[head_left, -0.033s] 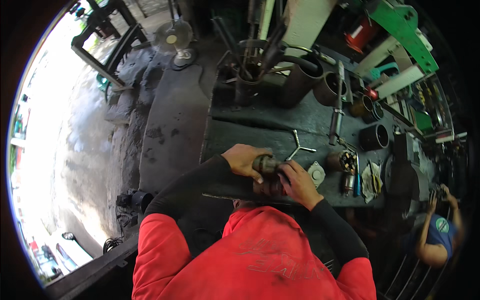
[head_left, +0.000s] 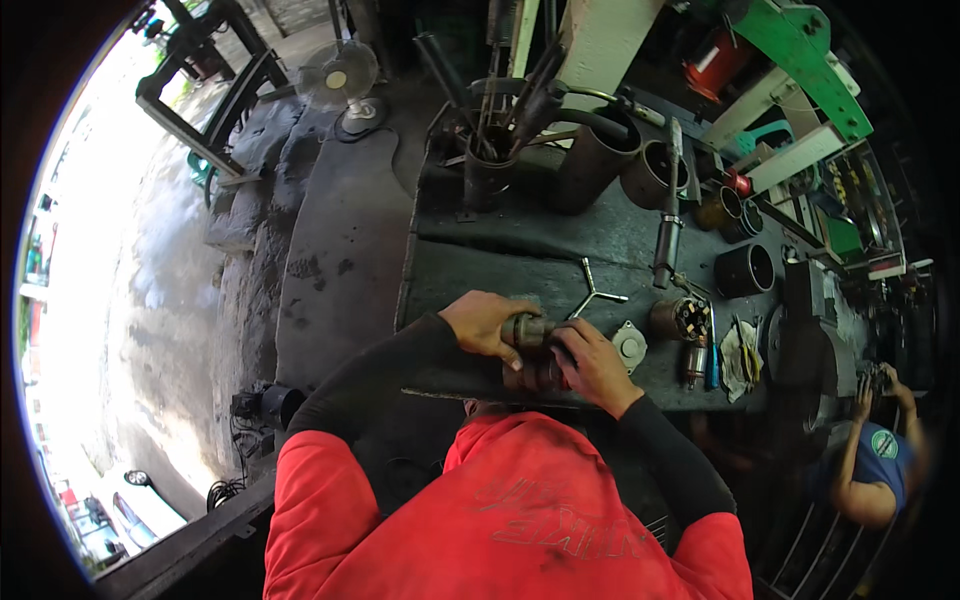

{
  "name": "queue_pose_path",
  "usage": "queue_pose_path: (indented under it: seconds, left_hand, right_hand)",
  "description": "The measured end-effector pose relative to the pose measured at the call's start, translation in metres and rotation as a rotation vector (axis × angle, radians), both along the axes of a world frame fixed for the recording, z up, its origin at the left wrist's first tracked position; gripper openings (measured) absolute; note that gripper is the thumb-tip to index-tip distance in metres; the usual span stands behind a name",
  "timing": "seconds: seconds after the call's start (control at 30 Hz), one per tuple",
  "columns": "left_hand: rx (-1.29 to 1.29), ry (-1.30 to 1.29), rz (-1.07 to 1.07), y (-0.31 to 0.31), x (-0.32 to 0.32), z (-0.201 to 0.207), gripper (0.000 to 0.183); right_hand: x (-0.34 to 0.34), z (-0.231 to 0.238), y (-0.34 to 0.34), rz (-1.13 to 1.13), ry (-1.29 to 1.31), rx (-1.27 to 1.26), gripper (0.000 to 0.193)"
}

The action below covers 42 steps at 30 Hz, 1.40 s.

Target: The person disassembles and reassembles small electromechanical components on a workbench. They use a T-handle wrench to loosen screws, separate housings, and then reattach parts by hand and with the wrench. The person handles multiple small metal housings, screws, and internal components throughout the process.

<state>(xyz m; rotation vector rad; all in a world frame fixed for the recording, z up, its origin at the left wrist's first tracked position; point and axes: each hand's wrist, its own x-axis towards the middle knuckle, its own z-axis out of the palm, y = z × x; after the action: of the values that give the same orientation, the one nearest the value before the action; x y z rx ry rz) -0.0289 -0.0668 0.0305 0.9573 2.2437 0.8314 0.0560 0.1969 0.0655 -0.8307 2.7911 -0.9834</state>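
Near the bench's front edge, my left hand (head_left: 482,324) is closed around one end of a worn metal cylindrical part (head_left: 531,331). My right hand (head_left: 598,368) grips the other end with bent fingers, which hide part of it. Just below lies a dark reddish cylindrical piece (head_left: 522,378), partly covered by my right hand. Beyond my hands rests a three-armed socket wrench (head_left: 593,293). A pale flanged metal cover (head_left: 630,346) lies to the right of my right hand, beside a round motor-like housing (head_left: 678,319).
Farther right are a small metal cylinder (head_left: 696,366), a blue-handled tool (head_left: 713,368) and a rag (head_left: 740,362) with yellow-handled pliers. Tall metal cans (head_left: 597,165) and a tool holder (head_left: 489,182) stand at the back. A fan (head_left: 340,78) stands left; another person (head_left: 878,465) works at right.
The whole view has shifted very slightly. Both hands keep the same hold on the cylindrical part.
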Motion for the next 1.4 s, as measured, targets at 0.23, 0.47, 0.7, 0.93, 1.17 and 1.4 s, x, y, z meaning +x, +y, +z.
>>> queue_pose_path:
  seconds: [0.23,0.47,0.7,0.93,1.17,1.4]
  left_hand:
    - [0.098,0.071,0.062,-0.001,0.007,-0.006,0.093]
    - [0.022,0.046,0.156,-0.001,0.010,-0.004,0.089]
    - [0.025,0.053,0.215,0.003,0.017,0.005,0.083]
    - [0.059,0.026,0.273,0.002,0.020,0.003,0.081]
    - [0.113,0.060,0.285,0.005,0.026,0.003,0.076]
    - [0.040,0.022,0.327,-0.003,0.034,0.009,0.071]
  right_hand:
    - [-0.003,-0.005,-0.002,0.012,0.090,-0.031,0.025]
    - [-0.009,-0.005,-0.002,-0.005,0.103,-0.035,0.023]
    - [-0.009,-0.004,-0.003,-0.022,0.078,-0.017,0.025]
    - [-0.010,0.001,-0.005,-0.025,0.050,-0.042,0.029]
    - [-0.013,0.009,-0.020,-0.045,0.032,0.117,0.076]
    - [-0.006,0.002,-0.022,-0.119,-0.181,0.138,0.070]
